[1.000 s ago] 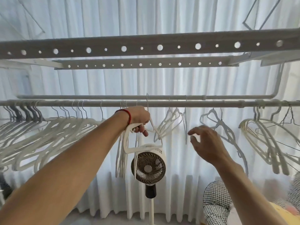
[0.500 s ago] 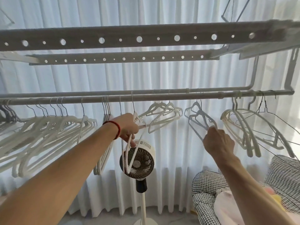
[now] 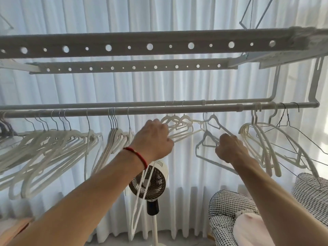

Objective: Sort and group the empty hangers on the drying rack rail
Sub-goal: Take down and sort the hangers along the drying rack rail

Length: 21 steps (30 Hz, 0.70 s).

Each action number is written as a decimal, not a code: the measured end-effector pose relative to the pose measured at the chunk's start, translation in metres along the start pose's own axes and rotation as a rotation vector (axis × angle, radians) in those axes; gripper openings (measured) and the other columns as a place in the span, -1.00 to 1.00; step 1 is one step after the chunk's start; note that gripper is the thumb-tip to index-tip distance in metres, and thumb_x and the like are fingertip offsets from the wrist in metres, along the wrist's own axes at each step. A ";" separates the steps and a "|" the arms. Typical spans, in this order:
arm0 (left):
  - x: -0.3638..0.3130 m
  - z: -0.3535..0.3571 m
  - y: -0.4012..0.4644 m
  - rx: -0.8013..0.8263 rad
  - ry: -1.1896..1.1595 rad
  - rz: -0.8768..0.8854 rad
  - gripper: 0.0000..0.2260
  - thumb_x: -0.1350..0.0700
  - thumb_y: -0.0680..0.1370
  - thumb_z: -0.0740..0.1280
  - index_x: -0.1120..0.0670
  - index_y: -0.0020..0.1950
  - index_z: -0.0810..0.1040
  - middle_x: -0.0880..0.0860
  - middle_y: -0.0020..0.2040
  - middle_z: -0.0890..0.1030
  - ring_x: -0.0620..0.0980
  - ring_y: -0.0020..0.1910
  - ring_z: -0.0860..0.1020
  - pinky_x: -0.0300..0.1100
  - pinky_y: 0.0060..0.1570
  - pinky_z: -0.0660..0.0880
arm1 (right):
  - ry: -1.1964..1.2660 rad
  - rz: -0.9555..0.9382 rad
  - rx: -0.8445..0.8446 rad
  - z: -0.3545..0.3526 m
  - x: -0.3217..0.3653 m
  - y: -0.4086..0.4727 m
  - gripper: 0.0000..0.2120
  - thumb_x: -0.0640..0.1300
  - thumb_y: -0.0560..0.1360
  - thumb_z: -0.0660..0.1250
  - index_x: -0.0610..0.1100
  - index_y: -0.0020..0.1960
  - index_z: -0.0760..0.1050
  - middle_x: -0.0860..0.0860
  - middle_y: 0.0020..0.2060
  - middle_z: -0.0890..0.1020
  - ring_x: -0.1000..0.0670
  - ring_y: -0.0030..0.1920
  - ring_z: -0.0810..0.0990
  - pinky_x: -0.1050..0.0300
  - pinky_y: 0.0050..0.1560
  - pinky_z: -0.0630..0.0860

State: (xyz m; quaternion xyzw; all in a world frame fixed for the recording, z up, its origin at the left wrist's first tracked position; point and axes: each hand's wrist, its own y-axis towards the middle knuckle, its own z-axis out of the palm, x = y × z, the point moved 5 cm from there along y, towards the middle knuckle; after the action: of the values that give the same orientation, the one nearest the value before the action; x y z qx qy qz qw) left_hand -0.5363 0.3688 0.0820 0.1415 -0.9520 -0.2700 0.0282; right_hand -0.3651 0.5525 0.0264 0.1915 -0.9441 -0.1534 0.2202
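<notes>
Both hands are reaching up toward the grey metal drying rack rail (image 3: 159, 110), which is running horizontally just above them. The left hand (image 3: 154, 137), wearing a red cord bracelet (image 3: 137, 155) at the wrist, is curling its fingers around white plastic hangers: a small cluster of white plastic hangers (image 3: 179, 125) is hanging from the rail directly beyond its knuckles and touching them, while a single slim white hanger (image 3: 142, 196) is dangling below the same hand, well off the rail, in front of a round white pedestal fan (image 3: 150, 181); exactly how the fingers are holding each one is hidden behind the back of the hand. The right hand (image 3: 230, 149) is closing its fingers around the sloping arm of a pale grey plastic hanger (image 3: 211, 137), one of a pair hooked on the rail just above and between the two hands. To the left of the left hand, a tight bunch of white hangers (image 3: 117, 137) is hanging near it, and farther left a long fanned row of white hangers (image 3: 46, 148) is spreading along the rail. To the right of the right hand, thick cream curved hangers (image 3: 262, 139) and thin dark wire hangers (image 3: 291, 132) are sitting by the rail's end. A black-and-white houndstooth fabric (image 3: 223, 206) is lying below the right forearm, and white pleated curtains (image 3: 177, 89) are filling the background.
</notes>
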 end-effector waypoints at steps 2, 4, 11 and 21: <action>-0.017 0.018 -0.005 0.085 -0.099 0.020 -0.70 0.01 0.55 0.29 0.15 0.17 0.61 0.14 0.19 0.56 0.11 0.22 0.47 -0.04 0.22 0.43 | -0.002 -0.015 0.080 0.008 -0.007 -0.006 -0.95 -0.21 0.45 0.28 -0.13 -0.15 0.41 -0.07 -0.17 0.52 -0.21 -0.10 0.58 0.01 -0.11 0.52; -0.031 0.046 -0.010 0.219 -0.126 0.002 -0.66 0.00 0.54 0.30 0.15 0.23 0.59 0.14 0.24 0.56 0.12 0.25 0.48 -0.05 0.20 0.44 | 0.003 -0.030 0.178 0.020 -0.015 -0.012 -0.96 -0.23 0.41 0.26 -0.16 -0.17 0.49 -0.08 -0.19 0.62 -0.20 -0.16 0.66 -0.03 -0.07 0.65; 0.000 0.135 -0.066 0.173 -0.293 -0.190 -0.79 0.11 0.49 0.33 0.11 0.11 0.53 0.12 0.09 0.57 0.12 0.11 0.51 -0.02 0.14 0.51 | 0.178 -0.107 0.418 0.056 -0.035 -0.031 -0.81 -0.26 0.51 0.28 -0.23 -0.16 0.66 0.01 -0.41 0.72 0.04 -0.63 0.48 0.26 -0.57 0.40; 0.037 0.283 -0.152 0.584 -0.524 -0.364 -0.34 0.05 0.56 0.35 0.17 0.59 0.18 0.17 0.54 0.31 0.13 0.49 0.33 -0.05 0.44 0.28 | 0.456 -0.226 0.864 0.154 -0.056 -0.098 -0.87 -0.17 0.54 0.39 -0.05 -0.06 0.72 -0.07 -0.27 0.75 0.00 -0.52 0.51 0.22 -0.53 0.41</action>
State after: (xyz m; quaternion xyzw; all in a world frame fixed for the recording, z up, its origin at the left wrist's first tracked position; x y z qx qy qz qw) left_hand -0.5700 0.3783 -0.2396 0.2360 -0.9228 -0.0166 -0.3040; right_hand -0.3631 0.5221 -0.1617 0.3950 -0.8225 0.2746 0.3034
